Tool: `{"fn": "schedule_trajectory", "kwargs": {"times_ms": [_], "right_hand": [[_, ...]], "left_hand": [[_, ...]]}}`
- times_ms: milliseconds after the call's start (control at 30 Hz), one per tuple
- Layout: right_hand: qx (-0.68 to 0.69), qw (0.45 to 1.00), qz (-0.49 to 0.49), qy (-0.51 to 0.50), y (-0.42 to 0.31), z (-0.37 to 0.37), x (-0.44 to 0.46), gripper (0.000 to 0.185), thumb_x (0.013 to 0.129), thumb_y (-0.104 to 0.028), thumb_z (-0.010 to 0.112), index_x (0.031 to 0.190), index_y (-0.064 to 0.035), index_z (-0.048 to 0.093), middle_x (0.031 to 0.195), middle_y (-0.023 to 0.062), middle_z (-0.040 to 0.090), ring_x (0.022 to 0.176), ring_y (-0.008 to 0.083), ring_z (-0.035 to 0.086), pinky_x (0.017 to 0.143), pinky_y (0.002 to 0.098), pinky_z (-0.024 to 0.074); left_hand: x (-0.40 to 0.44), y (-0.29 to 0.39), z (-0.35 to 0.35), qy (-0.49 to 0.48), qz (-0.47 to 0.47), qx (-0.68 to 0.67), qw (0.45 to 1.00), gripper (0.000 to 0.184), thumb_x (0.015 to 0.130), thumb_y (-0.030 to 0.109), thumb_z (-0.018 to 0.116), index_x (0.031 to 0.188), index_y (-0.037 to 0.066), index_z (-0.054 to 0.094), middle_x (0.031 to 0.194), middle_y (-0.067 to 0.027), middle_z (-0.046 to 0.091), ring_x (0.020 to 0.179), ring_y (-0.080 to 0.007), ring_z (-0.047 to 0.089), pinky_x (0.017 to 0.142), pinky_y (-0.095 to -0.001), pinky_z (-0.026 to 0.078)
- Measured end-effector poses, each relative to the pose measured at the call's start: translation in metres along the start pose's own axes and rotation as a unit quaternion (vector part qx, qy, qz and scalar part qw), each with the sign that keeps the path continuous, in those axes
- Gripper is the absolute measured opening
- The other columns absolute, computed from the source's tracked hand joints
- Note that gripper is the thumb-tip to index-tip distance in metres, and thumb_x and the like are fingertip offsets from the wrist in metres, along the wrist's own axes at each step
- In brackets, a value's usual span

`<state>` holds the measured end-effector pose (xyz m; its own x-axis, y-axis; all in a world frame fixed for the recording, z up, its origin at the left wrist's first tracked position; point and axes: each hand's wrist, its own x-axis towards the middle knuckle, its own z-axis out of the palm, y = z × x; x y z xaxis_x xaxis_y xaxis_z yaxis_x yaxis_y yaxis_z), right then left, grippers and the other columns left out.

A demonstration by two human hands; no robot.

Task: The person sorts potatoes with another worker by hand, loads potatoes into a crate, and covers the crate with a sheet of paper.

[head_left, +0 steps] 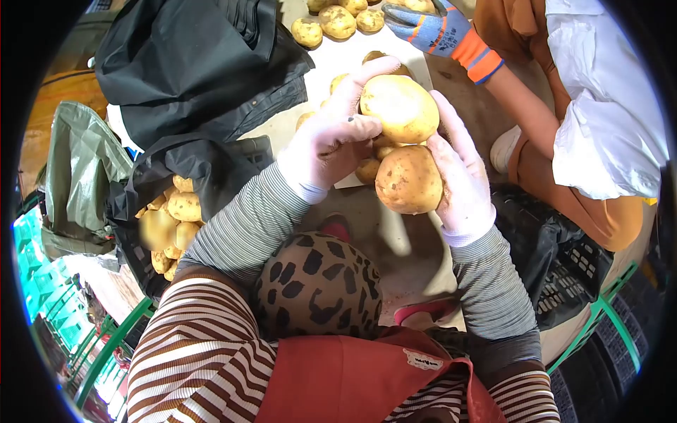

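Note:
A large pale potato (400, 108) is held up in front of me, between my two gloved hands. My left hand (331, 137) grips its left side, with the thumb and a finger against the skin. Just below is a browner, speckled potato (410, 179), held by my right hand (462, 173) along its right edge. One finger of that hand also reaches up beside the pale potato. Behind them, more potatoes (367, 170) lie partly hidden on a white board (331, 60).
Potatoes (337, 22) line the board's far end, near a co-worker's gloved hand (423, 28). At left, a black-lined crate holds potatoes (182, 206) beside folded black bags (183, 63). A black crate (564, 271) stands at right.

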<state>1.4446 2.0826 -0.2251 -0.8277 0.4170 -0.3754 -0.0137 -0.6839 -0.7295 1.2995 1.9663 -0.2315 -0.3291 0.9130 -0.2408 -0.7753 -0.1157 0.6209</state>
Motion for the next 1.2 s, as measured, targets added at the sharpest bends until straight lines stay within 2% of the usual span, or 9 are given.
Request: {"fn": "schedule_trajectory", "kwargs": {"times_ms": [233, 433, 533, 667, 767, 900, 1000, 1100, 1200], "right_hand": [[0.014, 1.0, 0.015, 0.007, 0.006, -0.003, 0.005, 0.054, 0.101, -0.007, 0.048, 0.151, -0.0023, 0.029, 0.147, 0.0125, 0.041, 0.13, 0.0167, 0.046, 0.108, 0.0311, 0.0401], [-0.174, 0.982, -0.045, 0.051, 0.023, -0.007, 0.011, 0.047, 0.101, -0.008, 0.049, 0.146, 0.0, 0.039, 0.14, 0.0121, 0.049, 0.126, 0.0171, 0.05, 0.106, 0.0311, 0.0413], [-0.047, 0.998, 0.007, 0.041, 0.026, -0.016, 0.014, 0.039, 0.103, -0.014, 0.046, 0.138, 0.004, 0.047, 0.135, 0.0132, 0.054, 0.123, 0.0185, 0.053, 0.105, 0.0315, 0.0424], [0.165, 0.984, 0.042, 0.046, 0.029, -0.034, 0.02, 0.04, 0.106, -0.027, 0.038, 0.128, 0.0044, 0.052, 0.126, 0.0153, 0.059, 0.115, 0.0215, 0.059, 0.101, 0.0342, 0.0477], [0.187, 0.979, 0.056, 0.055, 0.031, -0.043, 0.02, 0.04, 0.106, -0.027, 0.038, 0.128, 0.0036, 0.05, 0.124, 0.0138, 0.059, 0.113, 0.0221, 0.06, 0.098, 0.0356, 0.0504], [0.209, 0.97, 0.096, 0.074, 0.03, -0.044, 0.017, 0.042, 0.105, -0.031, 0.04, 0.129, -0.0001, 0.053, 0.13, 0.0127, 0.059, 0.121, 0.0224, 0.057, 0.103, 0.0393, 0.0449], [0.208, 0.969, 0.096, 0.097, 0.034, -0.045, 0.017, 0.043, 0.102, -0.034, 0.044, 0.128, -0.0015, 0.054, 0.127, 0.0119, 0.061, 0.117, 0.0236, 0.059, 0.099, 0.0397, 0.0481], [0.207, 0.966, 0.095, 0.121, 0.038, -0.047, 0.017, 0.044, 0.1, -0.037, 0.049, 0.126, -0.003, 0.056, 0.125, 0.0112, 0.063, 0.114, 0.0248, 0.062, 0.095, 0.0401, 0.0513], [0.338, 0.924, 0.149, 0.099, 0.035, -0.058, 0.013, 0.047, 0.096, -0.041, 0.053, 0.122, -0.0031, 0.059, 0.12, 0.0117, 0.065, 0.112, 0.0278, 0.063, 0.094, 0.0416, 0.052]], "left_hand": [[0.001, -0.001, -0.008, 0.011, -0.007, -0.002, 1.0, 0.071, 0.084, 0.014, 0.06, 0.149, 0.011, 0.032, 0.138, -0.0111, 0.044, 0.127, -0.0229, 0.046, 0.107, -0.0382, 0.037], [0.013, -0.027, -0.026, 0.092, 0.051, 0.051, 0.993, 0.065, 0.089, 0.021, 0.061, 0.148, 0.008, 0.034, 0.136, -0.0148, 0.044, 0.126, -0.0245, 0.047, 0.105, -0.0367, 0.041], [0.018, -0.027, -0.031, 0.139, 0.022, 0.045, 0.989, 0.059, 0.092, 0.024, 0.056, 0.145, 0.008, 0.033, 0.137, -0.0177, 0.045, 0.124, -0.0331, 0.051, 0.106, -0.0506, 0.042], [0.016, -0.022, -0.043, 0.12, 0.005, -0.09, 0.989, 0.048, 0.092, 0.025, 0.054, 0.136, 0.009, 0.043, 0.131, -0.0187, 0.049, 0.119, -0.0378, 0.055, 0.101, -0.0548, 0.046], [0.013, -0.024, -0.042, 0.108, -0.022, -0.062, 0.992, 0.048, 0.092, 0.027, 0.053, 0.136, 0.009, 0.044, 0.131, -0.0186, 0.05, 0.118, -0.0375, 0.056, 0.1, -0.0536, 0.048], [0.014, -0.025, -0.043, 0.1, -0.018, -0.066, 0.993, 0.046, 0.094, 0.027, 0.051, 0.136, 0.009, 0.044, 0.128, -0.0184, 0.053, 0.117, -0.0368, 0.057, 0.099, -0.051, 0.049], [0.014, -0.026, -0.044, 0.106, -0.015, -0.066, 0.992, 0.045, 0.094, 0.025, 0.05, 0.136, 0.009, 0.044, 0.129, -0.0188, 0.053, 0.116, -0.0377, 0.058, 0.099, -0.0496, 0.049], [0.014, -0.026, -0.043, 0.114, -0.019, -0.061, 0.991, 0.043, 0.095, 0.026, 0.05, 0.134, 0.007, 0.047, 0.128, -0.0177, 0.054, 0.115, -0.0329, 0.059, 0.099, -0.047, 0.05], [0.009, -0.033, -0.046, 0.138, -0.064, 0.06, 0.986, 0.04, 0.096, 0.026, 0.05, 0.13, 0.005, 0.051, 0.122, -0.0162, 0.058, 0.109, -0.0272, 0.062, 0.093, -0.0421, 0.053]]}}
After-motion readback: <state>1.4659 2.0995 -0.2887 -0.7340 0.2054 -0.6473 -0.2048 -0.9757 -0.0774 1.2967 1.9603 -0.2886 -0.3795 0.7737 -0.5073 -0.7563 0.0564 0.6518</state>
